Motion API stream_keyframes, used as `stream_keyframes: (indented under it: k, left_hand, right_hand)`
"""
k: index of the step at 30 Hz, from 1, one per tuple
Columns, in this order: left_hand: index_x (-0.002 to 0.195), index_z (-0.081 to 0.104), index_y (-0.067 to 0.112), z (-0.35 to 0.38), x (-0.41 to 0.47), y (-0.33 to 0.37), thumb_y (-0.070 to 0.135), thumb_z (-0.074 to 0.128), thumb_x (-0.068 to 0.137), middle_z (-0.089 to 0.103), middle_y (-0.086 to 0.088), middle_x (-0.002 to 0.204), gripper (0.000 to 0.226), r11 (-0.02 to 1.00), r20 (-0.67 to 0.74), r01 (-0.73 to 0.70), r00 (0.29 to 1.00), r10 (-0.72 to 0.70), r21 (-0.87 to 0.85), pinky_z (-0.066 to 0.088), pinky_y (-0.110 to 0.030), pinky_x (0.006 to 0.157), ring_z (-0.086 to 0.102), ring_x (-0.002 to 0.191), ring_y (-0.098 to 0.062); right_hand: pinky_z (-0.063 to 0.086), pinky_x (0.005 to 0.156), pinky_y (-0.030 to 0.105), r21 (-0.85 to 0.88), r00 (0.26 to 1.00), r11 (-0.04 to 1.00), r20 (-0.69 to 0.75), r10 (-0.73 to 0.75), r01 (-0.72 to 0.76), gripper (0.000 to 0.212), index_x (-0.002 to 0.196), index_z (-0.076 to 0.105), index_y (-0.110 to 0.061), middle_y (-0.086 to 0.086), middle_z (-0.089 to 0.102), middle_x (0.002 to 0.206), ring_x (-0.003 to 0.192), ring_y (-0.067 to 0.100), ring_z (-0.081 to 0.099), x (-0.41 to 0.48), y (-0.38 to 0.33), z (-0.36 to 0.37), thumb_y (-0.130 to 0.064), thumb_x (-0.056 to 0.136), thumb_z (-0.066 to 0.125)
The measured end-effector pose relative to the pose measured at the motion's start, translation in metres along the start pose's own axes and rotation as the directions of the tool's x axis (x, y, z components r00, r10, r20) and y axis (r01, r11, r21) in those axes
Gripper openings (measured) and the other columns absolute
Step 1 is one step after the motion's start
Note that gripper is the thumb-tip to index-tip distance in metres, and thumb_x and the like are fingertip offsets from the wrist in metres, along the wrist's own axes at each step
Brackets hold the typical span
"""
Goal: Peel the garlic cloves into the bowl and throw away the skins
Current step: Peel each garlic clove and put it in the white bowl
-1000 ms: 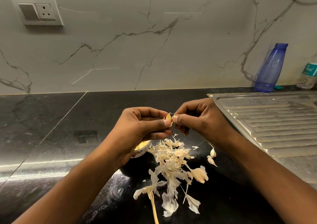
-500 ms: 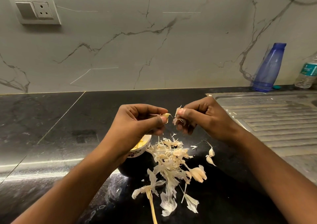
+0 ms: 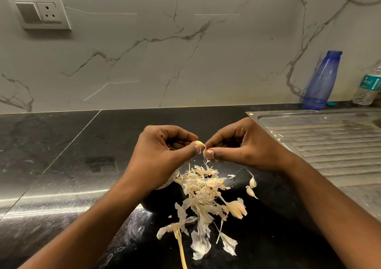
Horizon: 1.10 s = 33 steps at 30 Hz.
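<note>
Above the black worktop (image 3: pixel 61 145), the left hand (image 3: pixel 162 151) pinches a garlic clove (image 3: pixel 198 143). The right hand (image 3: pixel 243 147) pinches its loose skin (image 3: pixel 204 155). Peeled skins (image 3: pixel 204 188) are heaped toward the front edge.

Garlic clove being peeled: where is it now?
Head view, centre: the garlic clove is pinched by the left hand, the right hand pinching its skin, just above the skin pile.
</note>
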<state>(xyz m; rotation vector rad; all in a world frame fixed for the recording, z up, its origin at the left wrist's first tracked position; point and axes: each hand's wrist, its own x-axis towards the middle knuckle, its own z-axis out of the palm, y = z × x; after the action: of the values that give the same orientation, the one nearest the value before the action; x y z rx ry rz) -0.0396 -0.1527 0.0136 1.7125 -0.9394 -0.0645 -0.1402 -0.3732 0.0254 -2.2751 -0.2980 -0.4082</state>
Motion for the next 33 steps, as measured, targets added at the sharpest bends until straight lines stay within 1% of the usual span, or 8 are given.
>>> stream_keyframes:
  k: [2, 5, 8, 12, 16, 21, 27, 33]
  left_hand:
    - [0.098, 0.082, 0.018, 0.0005, -0.0005, 0.0001, 0.019, 0.085, 0.084, 0.08, 0.003, 0.085, 0.014, 0.999, 0.0, -0.024, 1.0, 0.024, 0.029, 0.062, -0.022, 0.071, 0.077, 0.077, -0.015]
    - [0.096, 0.083, 0.018, 0.0013, -0.0016, 0.001, 0.019, 0.085, 0.084, 0.079, 0.006, 0.083, 0.013, 0.998, 0.0, -0.046, 0.999, 0.046, 0.052, 0.06, -0.02, 0.067, 0.076, 0.075, -0.013]
    - [0.097, 0.083, 0.017, 0.0014, -0.0027, 0.0013, 0.019, 0.085, 0.084, 0.08, 0.007, 0.083, 0.013, 0.997, 0.017, -0.045, 0.999, 0.044, 0.057, 0.061, -0.021, 0.069, 0.077, 0.075, -0.011]
    - [0.1, 0.082, 0.015, 0.0011, -0.0023, 0.0006, 0.018, 0.085, 0.084, 0.081, 0.005, 0.085, 0.016, 0.998, 0.034, -0.035, 0.999, 0.033, 0.046, 0.065, -0.029, 0.074, 0.078, 0.077, -0.013]
    - [0.103, 0.082, 0.013, 0.0002, -0.0023, 0.0017, 0.015, 0.083, 0.085, 0.081, 0.002, 0.088, 0.018, 0.999, 0.075, -0.024, 0.997, 0.025, -0.023, 0.065, -0.031, 0.077, 0.079, 0.078, -0.017]
    - [0.107, 0.08, 0.008, -0.0024, -0.0004, 0.0047, 0.016, 0.08, 0.082, 0.082, -0.007, 0.094, 0.027, 0.977, 0.117, 0.051, 0.993, -0.027, -0.208, 0.065, -0.03, 0.079, 0.079, 0.085, -0.025]
    - [0.113, 0.077, 0.001, -0.0019, -0.0003, 0.008, 0.011, 0.073, 0.084, 0.08, -0.017, 0.1, 0.031, 0.89, 0.199, 0.204, 0.971, -0.131, -0.409, 0.064, -0.029, 0.081, 0.078, 0.091, -0.029]
    - [0.123, 0.072, 0.006, -0.0021, 0.0004, 0.0095, 0.008, 0.066, 0.089, 0.079, -0.02, 0.102, 0.034, 0.85, 0.219, 0.255, 0.961, -0.169, -0.461, 0.065, -0.029, 0.079, 0.078, 0.095, -0.032]
  right_hand:
    - [0.062, 0.068, 0.028, -0.013, 1.0, 1.0, -0.019, -0.006, 0.006, 0.017, 0.106, 0.083, -0.011, -0.001, 0.081, 0.087, 0.076, 0.02, 0.076, 0.0007, -0.0009, 0.0025, -0.019, 0.091, 0.082]
    - [0.066, 0.074, 0.043, -0.028, 0.999, 1.0, -0.033, -0.002, 0.001, 0.019, 0.109, 0.082, -0.01, 0.0, 0.081, 0.089, 0.08, 0.022, 0.078, 0.0009, -0.0007, 0.0046, -0.019, 0.092, 0.08]
    - [0.065, 0.072, 0.047, -0.056, 0.999, 0.998, -0.043, -0.007, 0.005, 0.016, 0.106, 0.083, -0.01, 0.0, 0.081, 0.088, 0.078, 0.023, 0.078, 0.0007, -0.0006, 0.0057, -0.02, 0.093, 0.079]
    - [0.063, 0.065, 0.047, -0.086, 0.996, 0.996, -0.072, -0.045, 0.039, 0.011, 0.1, 0.083, -0.009, 0.0, 0.08, 0.082, 0.072, 0.023, 0.076, 0.0005, -0.0008, 0.0068, -0.018, 0.094, 0.079]
    - [0.061, 0.06, 0.048, -0.063, 0.991, 0.996, -0.114, -0.072, 0.065, 0.004, 0.096, 0.083, -0.008, 0.002, 0.077, 0.078, 0.066, 0.025, 0.072, 0.0018, 0.0008, 0.0083, -0.008, 0.092, 0.08]
    - [0.06, 0.063, 0.029, 0.098, 0.986, 0.993, -0.16, -0.047, 0.063, 0.004, 0.091, 0.081, -0.001, 0.008, 0.076, 0.075, 0.066, 0.025, 0.073, 0.0025, 0.0013, 0.0062, 0.001, 0.091, 0.077]
    - [0.06, 0.063, 0.03, 0.118, 0.979, 0.992, -0.201, -0.015, 0.04, 0.005, 0.089, 0.079, 0.0, 0.009, 0.075, 0.074, 0.064, 0.028, 0.072, 0.0038, 0.005, 0.0051, 0.002, 0.092, 0.076]
    - [0.059, 0.064, 0.03, 0.228, 0.984, 0.973, -0.18, 0.007, 0.035, 0.006, 0.092, 0.078, 0.004, 0.012, 0.076, 0.078, 0.067, 0.027, 0.072, 0.0041, 0.0025, 0.0055, 0.004, 0.094, 0.072]
